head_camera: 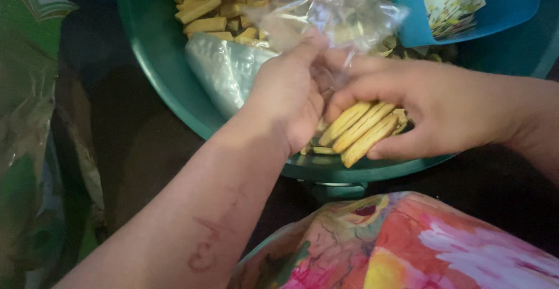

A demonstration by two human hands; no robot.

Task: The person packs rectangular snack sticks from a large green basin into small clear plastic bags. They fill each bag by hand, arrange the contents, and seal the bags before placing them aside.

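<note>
Your right hand (431, 111) clamps a bundle of yellow biscuit sticks (358, 132) over the near rim of the green basin (157, 50); your left hand (288, 94) pinches the mouth of a clear plastic bag (343, 21) just above them. More sticks (209, 6) lie loose at the basin's far side. A loose grip could spill sticks; squeezing could snap them.

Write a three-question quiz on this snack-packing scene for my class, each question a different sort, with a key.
1. True or false: the right hand holds a bunch of yellow stick snacks.
2. Which hand grips the clear plastic bag? A) left hand B) neither hand
3. What colour is the big basin holding the loose snack pile?

Key: 1 true; 2 A; 3 green.
</note>
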